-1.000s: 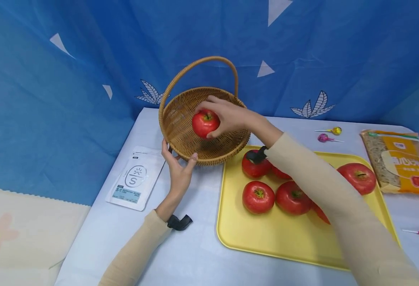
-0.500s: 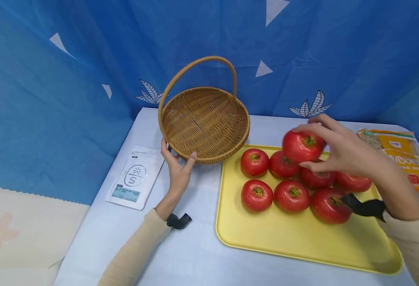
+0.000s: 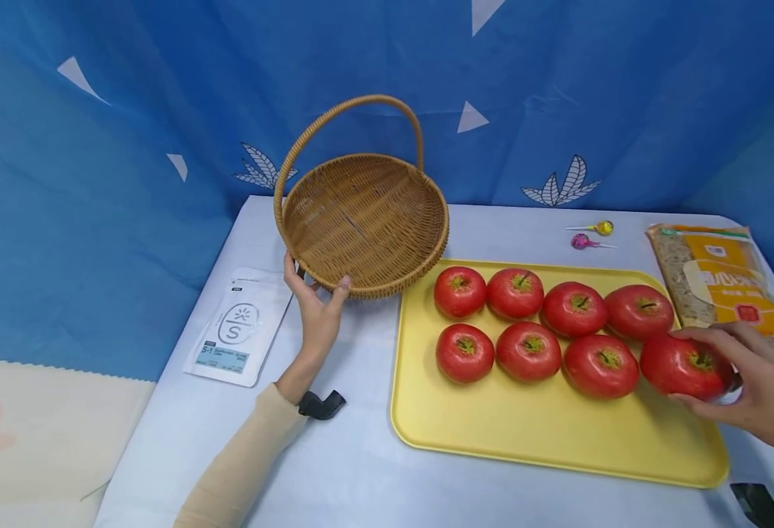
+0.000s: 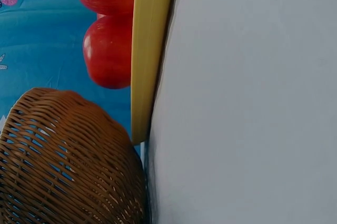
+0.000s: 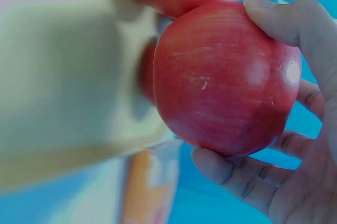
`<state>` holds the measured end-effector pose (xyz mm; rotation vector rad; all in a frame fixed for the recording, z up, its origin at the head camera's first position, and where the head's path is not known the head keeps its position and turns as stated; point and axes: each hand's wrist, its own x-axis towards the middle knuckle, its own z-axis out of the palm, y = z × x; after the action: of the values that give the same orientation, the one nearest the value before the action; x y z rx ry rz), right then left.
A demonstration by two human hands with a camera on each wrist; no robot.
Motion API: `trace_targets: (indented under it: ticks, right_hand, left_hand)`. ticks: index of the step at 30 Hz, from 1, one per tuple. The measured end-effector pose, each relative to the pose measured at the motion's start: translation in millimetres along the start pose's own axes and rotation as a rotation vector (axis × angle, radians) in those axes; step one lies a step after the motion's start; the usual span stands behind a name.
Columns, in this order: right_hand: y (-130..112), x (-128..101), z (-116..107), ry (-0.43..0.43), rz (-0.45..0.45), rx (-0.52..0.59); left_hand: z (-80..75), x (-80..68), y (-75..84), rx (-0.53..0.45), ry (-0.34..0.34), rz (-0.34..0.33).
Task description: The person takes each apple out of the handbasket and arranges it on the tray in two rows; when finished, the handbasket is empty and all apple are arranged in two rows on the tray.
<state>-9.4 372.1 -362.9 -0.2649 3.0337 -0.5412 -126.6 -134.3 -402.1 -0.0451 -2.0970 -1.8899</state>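
The right hand (image 3: pixel 753 381) is curled round an apple (image 3: pixel 685 365) at the tray's (image 3: pixel 545 440) right end, best lowered gently beside its neighbours, while the left hand (image 3: pixel 314 308) grips the basket (image 3: pixel 360 220) rim.

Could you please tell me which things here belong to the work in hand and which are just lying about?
In hand:
- apple, gripped by the right hand at the tray's right end
- seven more apples on the yellow tray
- basket, its rim held by the left hand

Lying about:
- white pouch
- two lollipops
- orange packet
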Motion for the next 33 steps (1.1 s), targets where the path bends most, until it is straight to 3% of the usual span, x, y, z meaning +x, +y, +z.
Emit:
trace_targets:
  ticks: [7,11,19,33]
  right_hand:
    - [13,-10,24,-0.106,0.098,0.068]
    - [12,-11,29,-0.102,0.115,0.087]
    - [4,-5,32,-0.104,0.152,0.123]
    - [6,-11,37,-0.142,0.206,0.099]
  left_hand:
    - [0.4,-2.5,-0.7,-0.017,-0.013,0.003]
    - [1.3,-4.1,-1.6,-0.014,-0.022,-0.007]
    - [0.2,0.0,-0.7,-0.027,0.0,0.039]
    - [-0.8,-1.4,4.0,-0.021,-0.003,0.0]
